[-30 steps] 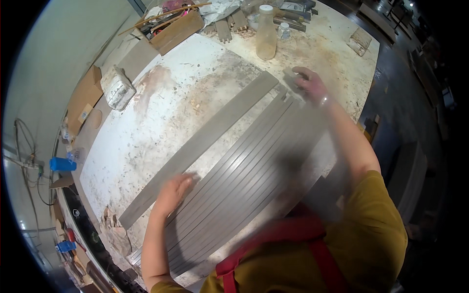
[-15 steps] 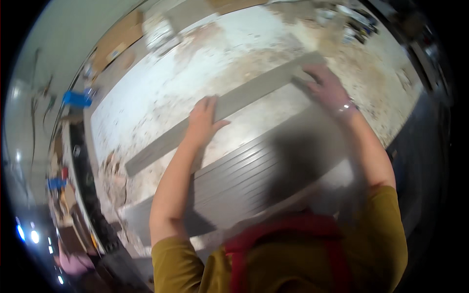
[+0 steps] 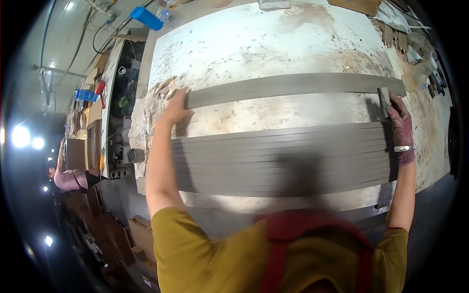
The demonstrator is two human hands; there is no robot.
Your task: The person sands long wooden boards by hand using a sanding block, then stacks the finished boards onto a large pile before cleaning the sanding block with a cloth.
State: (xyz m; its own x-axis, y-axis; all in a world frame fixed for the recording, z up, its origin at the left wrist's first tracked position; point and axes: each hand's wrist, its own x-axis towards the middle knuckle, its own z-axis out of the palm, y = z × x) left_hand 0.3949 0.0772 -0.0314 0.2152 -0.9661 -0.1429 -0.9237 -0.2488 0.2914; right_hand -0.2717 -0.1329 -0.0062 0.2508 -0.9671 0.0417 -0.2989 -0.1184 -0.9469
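A long grey strip (image 3: 293, 85) lies across the white, stained worktable (image 3: 220, 51). At its left end is my bare left hand (image 3: 175, 107), thumb and fingers apart, the fingertips against or right beside the end. My right hand (image 3: 400, 117), in a purple glove with a light band at the wrist, is closed on a small grey block (image 3: 384, 101) near the strip's right end. Closer to me, several more grey strips (image 3: 234, 163) lie side by side, my shadow falling over them.
Crumpled paper-like material (image 3: 157, 100) lies along the table's left edge. Scraps and clutter (image 3: 422, 56) fill the far right corner. A blue bottle-like object (image 3: 146, 18) is at the far left. Another person (image 3: 71, 179) in pink is farther off to the left.
My left hand has gone from the strip's middle to its left end. The small block now shows clearly in my right hand. The view has turned, so the strip looks nearly level.
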